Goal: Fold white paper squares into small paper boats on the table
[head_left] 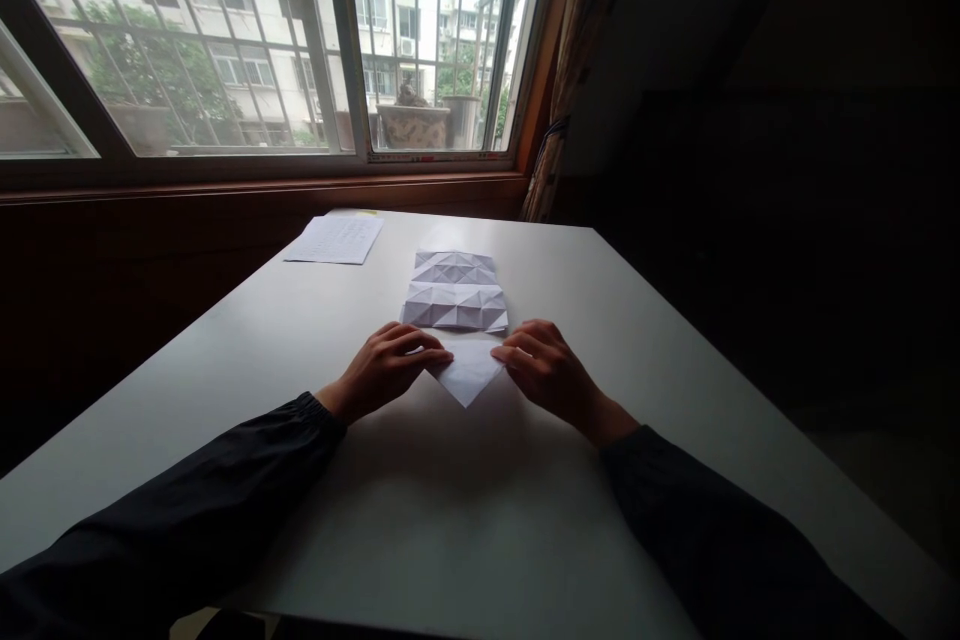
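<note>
Creased paper (456, 305): white strip at mid-table (465, 520), near end between both hands.
Printed sheet (335, 240): at its 10 o'clock, well apart.
Creases: triangle grid.
Tip: near end folded to a point.
Long axis: 12 to 6 o'clock, tip at 6.
Left hand (386, 368): fingers flat, pressing the fold.
Right hand (547, 372): likewise.

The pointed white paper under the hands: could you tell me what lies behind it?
Directly behind the pointed paper lies a triangle-creased paper; farther back-left, a printed sheet. The left hand and right hand cover its upper corners.
</note>
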`<state>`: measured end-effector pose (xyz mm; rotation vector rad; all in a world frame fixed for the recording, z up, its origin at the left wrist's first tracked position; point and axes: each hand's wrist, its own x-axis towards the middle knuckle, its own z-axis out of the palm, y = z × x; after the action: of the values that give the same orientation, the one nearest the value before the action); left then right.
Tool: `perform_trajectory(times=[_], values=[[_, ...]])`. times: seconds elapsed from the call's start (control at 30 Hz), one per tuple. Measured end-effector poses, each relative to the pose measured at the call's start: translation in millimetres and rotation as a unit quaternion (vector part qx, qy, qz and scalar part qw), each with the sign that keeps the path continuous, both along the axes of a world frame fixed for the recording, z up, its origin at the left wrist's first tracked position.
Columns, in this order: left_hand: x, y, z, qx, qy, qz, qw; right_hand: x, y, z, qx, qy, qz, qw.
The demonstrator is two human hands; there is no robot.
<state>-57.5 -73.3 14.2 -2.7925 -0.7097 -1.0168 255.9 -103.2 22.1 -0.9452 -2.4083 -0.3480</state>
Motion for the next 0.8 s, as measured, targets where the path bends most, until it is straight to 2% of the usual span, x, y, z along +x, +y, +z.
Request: perform_trajectory(times=[0.1, 0.2, 0.33, 0.63, 0.8], values=[[4, -1, -0.9, -0.033, 0.038, -0.015, 0.999, -1, 0, -0.2, -0.009, -0.035, 0.002, 0.999], [8, -2, -2.3, -0.083, 0.090, -0.043, 0.991, -3, 0, -2.5, -0.050, -0.091, 0.037, 0.994], [10, -2, -3.8, -0.126, 0.119, -0.053, 0.984, -8, -2, -3.6, -0.087, -0.102, 0.053, 0.990], [11, -3, -8.3, -0.121, 0.118, -0.039, 0.985, -29, -11, -4.8, -0.106, -0.073, 0.083, 0.988], [9, 0, -6.7, -0.126, 0.109, -0.022, 0.986, -23, -8, -2.2, -0.121, -0.072, 0.061, 0.988]])
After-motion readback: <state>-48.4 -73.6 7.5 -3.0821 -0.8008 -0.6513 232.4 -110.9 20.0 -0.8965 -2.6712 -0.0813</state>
